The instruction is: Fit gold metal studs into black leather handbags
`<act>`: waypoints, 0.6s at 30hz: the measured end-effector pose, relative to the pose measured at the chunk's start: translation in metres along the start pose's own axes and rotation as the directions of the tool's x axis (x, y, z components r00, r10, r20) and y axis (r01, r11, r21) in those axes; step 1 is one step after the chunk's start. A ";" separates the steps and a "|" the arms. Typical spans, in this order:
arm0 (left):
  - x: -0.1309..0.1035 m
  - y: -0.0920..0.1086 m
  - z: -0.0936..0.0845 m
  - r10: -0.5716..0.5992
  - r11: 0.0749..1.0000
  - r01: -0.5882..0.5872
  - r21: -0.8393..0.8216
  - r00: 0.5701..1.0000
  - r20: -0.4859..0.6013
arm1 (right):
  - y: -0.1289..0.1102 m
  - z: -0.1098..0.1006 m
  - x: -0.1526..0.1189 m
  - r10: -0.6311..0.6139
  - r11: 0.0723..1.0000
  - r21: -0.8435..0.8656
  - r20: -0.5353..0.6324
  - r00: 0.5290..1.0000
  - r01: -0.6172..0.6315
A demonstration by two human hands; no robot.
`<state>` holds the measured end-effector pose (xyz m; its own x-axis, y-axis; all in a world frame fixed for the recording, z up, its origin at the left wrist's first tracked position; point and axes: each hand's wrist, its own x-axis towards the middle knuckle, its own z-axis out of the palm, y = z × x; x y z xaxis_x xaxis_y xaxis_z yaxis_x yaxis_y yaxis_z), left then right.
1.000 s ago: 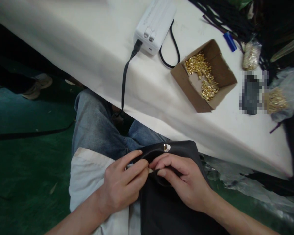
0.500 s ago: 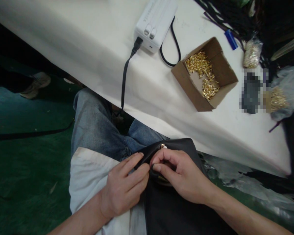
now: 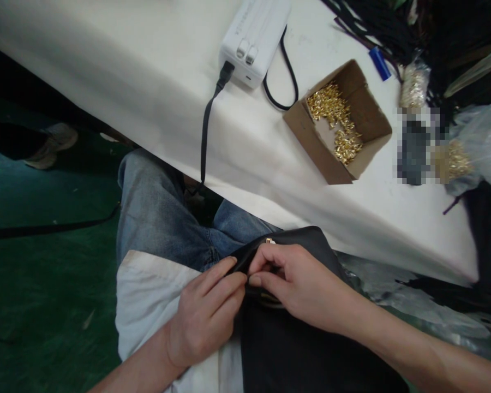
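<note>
A black, smooth, leather-like bag (image 3: 286, 349) lies across my lap, with a gold-coloured metal piece (image 3: 269, 240) near its upper edge. My left hand (image 3: 208, 311) grips the folded left edge of the bag, thumb side toward the opening. Close against it, my right hand (image 3: 298, 284) makes a pinch with thumb and forefinger at the same fold. What sits between those fingertips is too small and hidden to make out. Below the right hand a slit with a pale gold line shows, partly covered.
On the white table (image 3: 155, 82) stands an open cardboard box (image 3: 306, 142) of small gold metal parts. Behind it lies a white power bank (image 3: 253, 43) with a black cable (image 3: 204, 131) hanging over the edge. Plastic bags (image 3: 489, 147) and black cords (image 3: 376, 22) lie right.
The view has shifted slightly, so the table things sit a little further left. Both hands stay at the bag's fold; the right fingertips have moved slightly closer to the left hand.
</note>
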<state>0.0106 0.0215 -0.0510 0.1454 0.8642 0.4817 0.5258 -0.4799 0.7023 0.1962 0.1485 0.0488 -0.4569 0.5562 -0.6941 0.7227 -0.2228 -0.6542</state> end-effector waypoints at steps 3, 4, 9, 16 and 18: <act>0.004 -0.001 0.000 -0.034 0.999 0.034 -0.010 0.999 -0.014 | -0.002 0.004 -0.003 -0.049 0.999 0.014 -0.052 0.997 0.050; 0.005 -0.001 -0.001 -0.033 0.999 0.032 -0.020 0.999 -0.016 | -0.002 0.006 -0.004 -0.088 0.996 -0.006 -0.072 0.994 0.088; 0.008 -0.001 -0.003 -0.030 0.999 0.030 -0.038 1.000 -0.004 | 0.001 0.009 -0.012 -0.290 0.953 -0.119 -0.089 0.953 0.279; 0.011 0.002 -0.004 -0.067 0.992 0.069 -0.104 0.998 0.020 | 0.001 0.011 -0.028 -0.398 0.902 -0.209 -0.062 0.915 0.378; 0.013 0.002 -0.003 -0.094 0.987 0.096 -0.130 0.995 0.020 | 0.000 0.011 -0.033 -0.411 0.891 -0.228 -0.041 0.911 0.392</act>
<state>0.0113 0.0310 -0.0419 0.1118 0.9084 0.4029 0.4237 -0.4103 0.8075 0.2055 0.1218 0.0681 -0.6920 0.6309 -0.3509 0.5833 0.2023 -0.7866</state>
